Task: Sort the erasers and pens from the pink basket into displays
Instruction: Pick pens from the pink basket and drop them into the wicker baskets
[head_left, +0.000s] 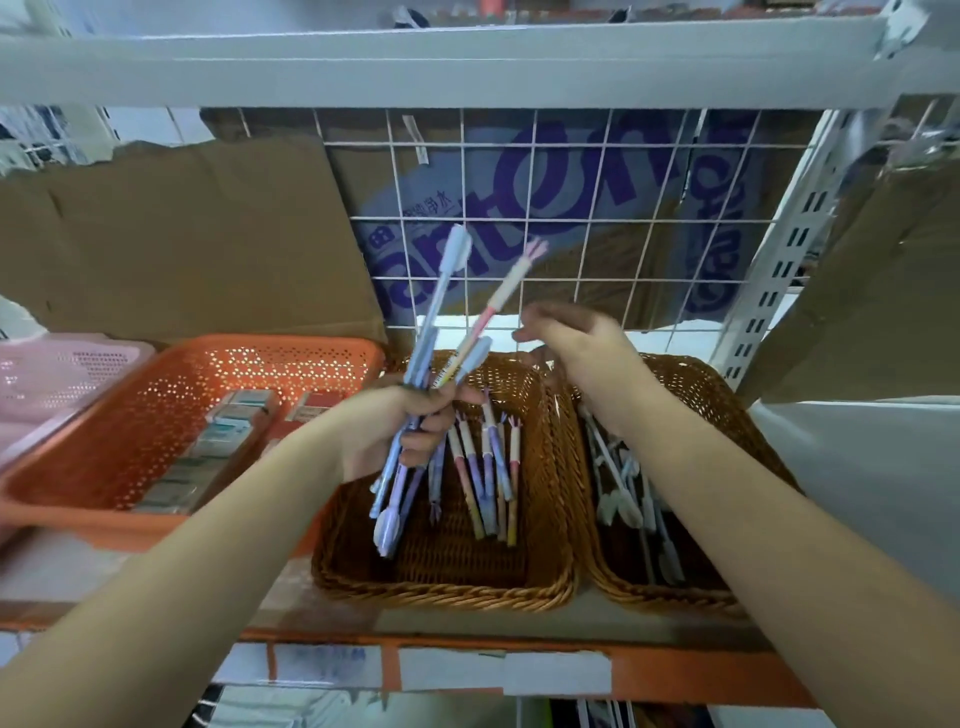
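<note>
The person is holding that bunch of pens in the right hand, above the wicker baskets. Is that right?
Not quite. The head view shows the bunch of pens gripped in the left hand, not the right; the right hand holds nothing. It is above the wicker baskets, as you say.

Shelf (67, 577), orange front lip, carries 4 baskets: wicker basket (447, 592) under left hand (410, 431); 2nd wicker basket (675, 597) below right hand (576, 343), touching the 1st; orange basket (291, 343) just left of left hand; pink basket (57, 374) beyond that.
</note>
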